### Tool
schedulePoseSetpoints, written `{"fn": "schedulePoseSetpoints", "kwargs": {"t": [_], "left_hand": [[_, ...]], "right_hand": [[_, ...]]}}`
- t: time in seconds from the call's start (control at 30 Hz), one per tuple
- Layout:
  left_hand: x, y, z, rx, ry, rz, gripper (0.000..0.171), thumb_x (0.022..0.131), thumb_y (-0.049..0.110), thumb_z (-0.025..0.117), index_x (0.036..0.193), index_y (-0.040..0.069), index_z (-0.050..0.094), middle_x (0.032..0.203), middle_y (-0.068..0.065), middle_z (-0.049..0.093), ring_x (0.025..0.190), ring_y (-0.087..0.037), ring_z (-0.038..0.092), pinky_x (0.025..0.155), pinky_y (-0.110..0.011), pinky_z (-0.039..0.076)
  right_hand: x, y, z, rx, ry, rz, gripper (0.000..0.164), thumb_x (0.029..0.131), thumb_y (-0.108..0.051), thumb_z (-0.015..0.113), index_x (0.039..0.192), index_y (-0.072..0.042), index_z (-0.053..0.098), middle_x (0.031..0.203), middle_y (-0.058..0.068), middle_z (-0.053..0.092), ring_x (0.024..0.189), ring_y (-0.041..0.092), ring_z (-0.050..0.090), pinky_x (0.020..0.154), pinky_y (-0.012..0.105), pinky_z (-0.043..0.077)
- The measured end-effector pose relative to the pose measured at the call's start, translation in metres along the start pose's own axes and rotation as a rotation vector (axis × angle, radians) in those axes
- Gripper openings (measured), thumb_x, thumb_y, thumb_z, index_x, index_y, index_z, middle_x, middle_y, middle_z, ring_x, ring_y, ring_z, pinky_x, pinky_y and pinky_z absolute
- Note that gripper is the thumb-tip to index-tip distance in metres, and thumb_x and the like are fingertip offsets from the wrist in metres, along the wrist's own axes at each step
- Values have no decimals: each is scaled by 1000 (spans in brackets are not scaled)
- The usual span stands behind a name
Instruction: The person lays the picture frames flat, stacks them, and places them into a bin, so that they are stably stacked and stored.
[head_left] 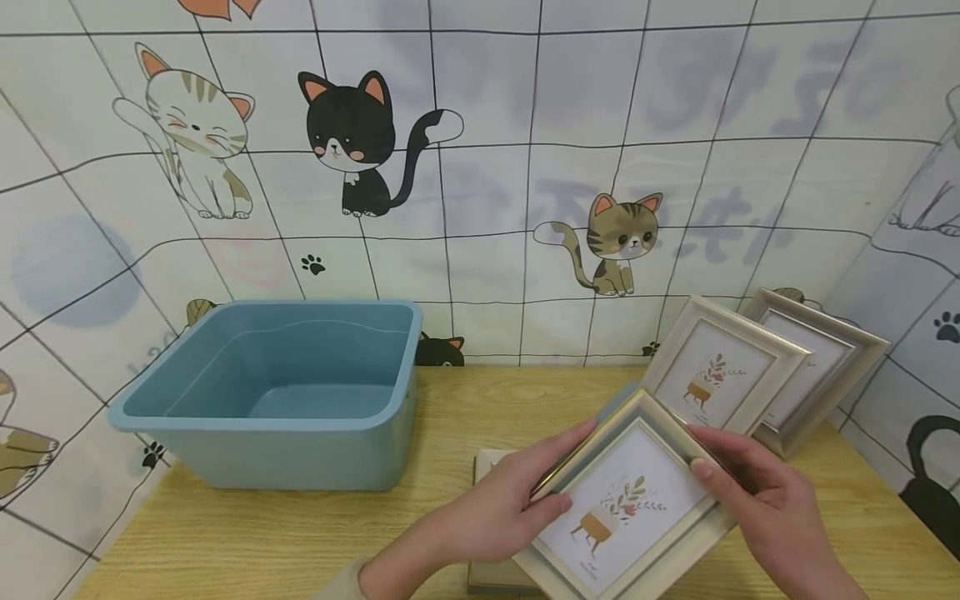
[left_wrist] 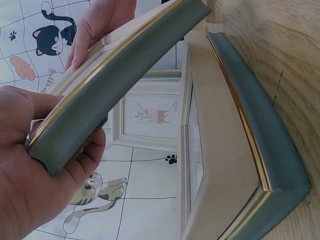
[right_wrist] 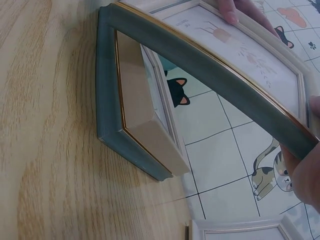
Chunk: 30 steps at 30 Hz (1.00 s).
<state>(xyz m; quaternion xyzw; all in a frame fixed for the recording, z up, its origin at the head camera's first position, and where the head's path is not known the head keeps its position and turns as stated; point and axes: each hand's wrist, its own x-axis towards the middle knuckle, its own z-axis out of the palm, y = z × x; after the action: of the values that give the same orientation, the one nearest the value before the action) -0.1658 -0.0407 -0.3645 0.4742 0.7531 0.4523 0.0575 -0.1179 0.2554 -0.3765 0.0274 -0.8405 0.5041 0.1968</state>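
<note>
Cat-print wall covering (head_left: 487, 192) backs a wood-grain tabletop (head_left: 255, 542). One picture frame (head_left: 626, 517) is tilted over stacked frames (left_wrist: 225, 125), gripped at opposite edges by left hand (head_left: 502, 504) and right hand (head_left: 780, 508), thumbs on its front, fingers curled behind.

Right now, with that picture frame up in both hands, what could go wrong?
The picture frame is tilted, gripped at its edges by the left hand and right hand; if it slipped, it might strike the stacked frames beneath. Moving it carelessly could also knock the cream frame propped at a slant behind it.
</note>
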Motion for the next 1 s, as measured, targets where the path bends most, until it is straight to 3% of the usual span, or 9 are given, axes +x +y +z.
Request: {"fn": "schedulePoseSetpoints", "kwargs": {"t": [0.33, 0.6, 0.8, 1.0], "left_hand": [[-4, -4, 0, -27, -5, -18, 74, 104, -2, 54, 165, 20, 19, 161, -2, 38, 138, -10, 43, 113, -32, 37], [-5, -8, 0, -100, 31, -48, 70, 104, 0, 56, 164, 22, 27, 157, 0, 42, 133, -9, 48, 111, -32, 39], [-6, -10, 0, -191, 84, -83, 64, 103, -2, 57, 160, 22, 38, 155, 0, 46, 134, -12, 49, 108, -30, 42], [-6, -14, -1, -347, 175, -139, 52, 102, 1, 60, 151, 18, 53, 145, -5, 57, 116, -12, 62, 92, -27, 53]], "right_hand": [[0, 6, -3, -28, -1, 78, 39, 102, -11, 65, 141, -9, 61, 117, -21, 64, 99, 0, 60, 73, 15, 51], [3, 10, -4, -4, 27, 90, 40, 102, -11, 65, 142, -12, 61, 114, -22, 65, 93, 1, 62, 70, 17, 52], [6, 14, -5, 108, 53, 132, 38, 101, -10, 66, 139, -14, 64, 110, -17, 68, 89, 4, 64, 68, 19, 54], [6, 17, -3, 337, 53, 138, 37, 101, -4, 65, 137, -12, 64, 113, -11, 69, 91, 5, 64, 70, 19, 54]]}}
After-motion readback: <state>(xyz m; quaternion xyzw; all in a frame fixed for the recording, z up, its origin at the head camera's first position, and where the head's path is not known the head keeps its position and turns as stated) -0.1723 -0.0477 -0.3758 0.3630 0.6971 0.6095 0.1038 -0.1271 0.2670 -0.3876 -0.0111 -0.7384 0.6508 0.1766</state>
